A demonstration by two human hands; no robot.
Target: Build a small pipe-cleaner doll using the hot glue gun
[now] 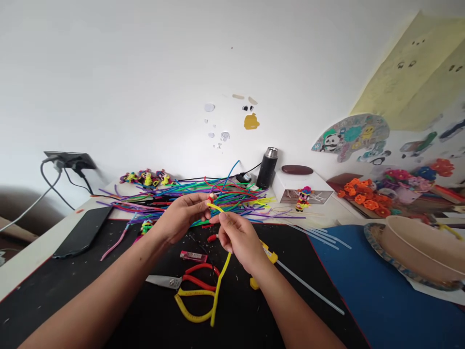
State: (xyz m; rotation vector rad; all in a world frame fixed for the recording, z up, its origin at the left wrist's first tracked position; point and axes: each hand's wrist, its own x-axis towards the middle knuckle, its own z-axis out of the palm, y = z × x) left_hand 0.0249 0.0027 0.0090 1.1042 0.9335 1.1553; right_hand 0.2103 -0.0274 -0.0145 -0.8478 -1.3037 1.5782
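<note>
My left hand (189,211) is closed in a pinch on a small red-tipped piece (210,198), partly hidden by the fingers. From there a yellow pipe cleaner (223,271) runs to my right hand (240,237), whose thumb and fingers are closed round it. Its long tail hangs below the right hand, crossing in front of the scissors (177,282) with red and yellow handles. Left of that tail lies a pink lighter (193,256). Another small red piece (211,238) shows by the right fingers. A yellow glue gun (269,253) with a clear glue stick (310,287) is partly behind the right hand.
Many coloured pipe cleaners (174,189) are heaped along the wall. A black phone (83,232) lies left. A black flask (268,169), a white box (286,186) and a small figure (303,198) stand behind. Right are loose glue sticks (321,236) and a bowl (417,242).
</note>
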